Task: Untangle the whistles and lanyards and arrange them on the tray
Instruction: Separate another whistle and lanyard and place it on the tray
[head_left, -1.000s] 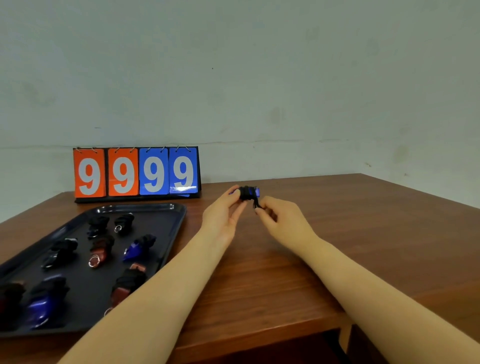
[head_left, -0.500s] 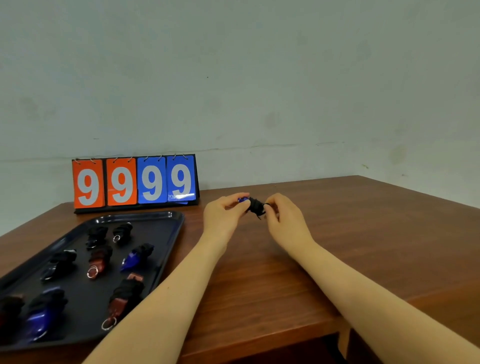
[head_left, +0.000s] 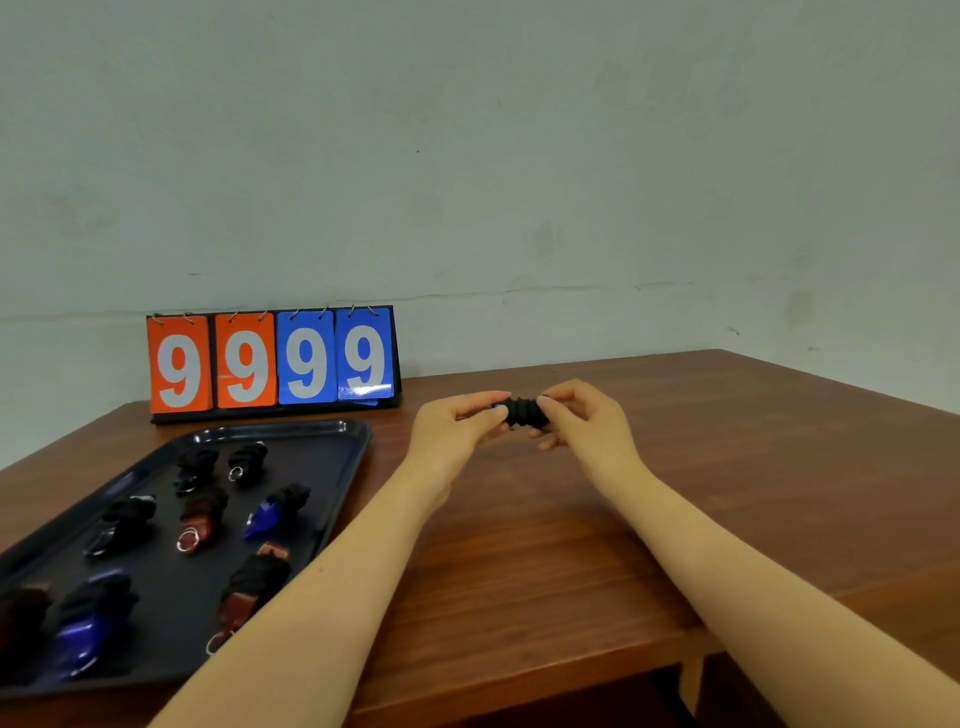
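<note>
Above the middle of the table, both hands hold a blue whistle wrapped in a black lanyard (head_left: 525, 412). My left hand (head_left: 454, 431) pinches its blue end, which is mostly hidden by the fingers. My right hand (head_left: 584, 423) pinches the black wound cord on the other side. A black tray (head_left: 332, 447) lies at the left and carries several whistles bundled in black lanyards, among them a blue one (head_left: 275, 512) and a brown one (head_left: 200, 519).
A flip scoreboard (head_left: 272, 361) reading 9999 stands behind the tray against the wall. The wooden table (head_left: 727, 493) stretches right of my hands; its front edge runs close below my forearms.
The bundle has turned between my fingers, and my right hand has closed in on the wound cord. The view has tilted slightly, so the hands sit a little lower in frame.
</note>
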